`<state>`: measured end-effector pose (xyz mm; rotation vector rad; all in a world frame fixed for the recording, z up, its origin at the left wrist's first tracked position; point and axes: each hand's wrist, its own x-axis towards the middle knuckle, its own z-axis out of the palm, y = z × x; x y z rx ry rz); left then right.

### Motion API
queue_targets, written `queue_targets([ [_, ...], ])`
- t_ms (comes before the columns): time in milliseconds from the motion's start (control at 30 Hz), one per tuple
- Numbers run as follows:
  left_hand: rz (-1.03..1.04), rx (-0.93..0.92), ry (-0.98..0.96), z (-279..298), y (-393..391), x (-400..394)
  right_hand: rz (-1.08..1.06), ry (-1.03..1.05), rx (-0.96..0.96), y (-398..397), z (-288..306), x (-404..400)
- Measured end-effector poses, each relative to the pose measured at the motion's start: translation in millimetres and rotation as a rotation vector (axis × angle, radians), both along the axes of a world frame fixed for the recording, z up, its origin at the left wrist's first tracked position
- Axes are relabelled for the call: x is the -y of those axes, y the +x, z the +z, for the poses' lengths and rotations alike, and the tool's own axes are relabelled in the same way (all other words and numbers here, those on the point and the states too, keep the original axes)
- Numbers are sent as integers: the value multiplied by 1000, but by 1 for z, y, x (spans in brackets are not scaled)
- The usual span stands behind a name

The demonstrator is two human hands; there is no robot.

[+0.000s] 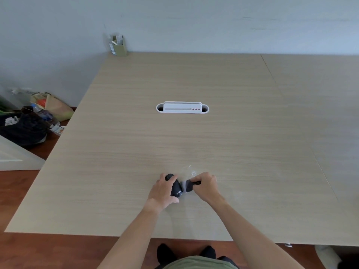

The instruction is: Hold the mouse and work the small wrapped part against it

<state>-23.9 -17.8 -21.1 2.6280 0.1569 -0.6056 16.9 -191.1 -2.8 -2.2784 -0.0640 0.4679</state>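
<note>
Near the front edge of the desk [194, 142], both hands work on a small black device [177, 188]. The left hand [162, 191] curls over its left end, gripping it. The right hand [206, 186] pinches a dark grey piece [189, 186] at the device's right end. Crinkled clear plastic wrap [191, 170] lies just behind them. Farther off sits a white cable tray [182, 108].

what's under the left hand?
The left hand grips a black rounded object with white lettering, resting on the wooden table. The right hand pinches its grey end. The part beneath the left palm is covered.
</note>
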Motion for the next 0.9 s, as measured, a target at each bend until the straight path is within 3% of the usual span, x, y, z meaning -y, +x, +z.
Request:
queue_targets([
  [267,19,-71,52,2,10,2,-22,-48,56,-11,-12,6],
  [467,8,11,97,-6,5,-3,-84,51,65,-15,-2,6],
  [700,128,44,111,-4,4,1,-111,0,204,-9,-7,9],
  [900,105,91,133,-10,4,2,-2,3,247,-14,-12,3],
])
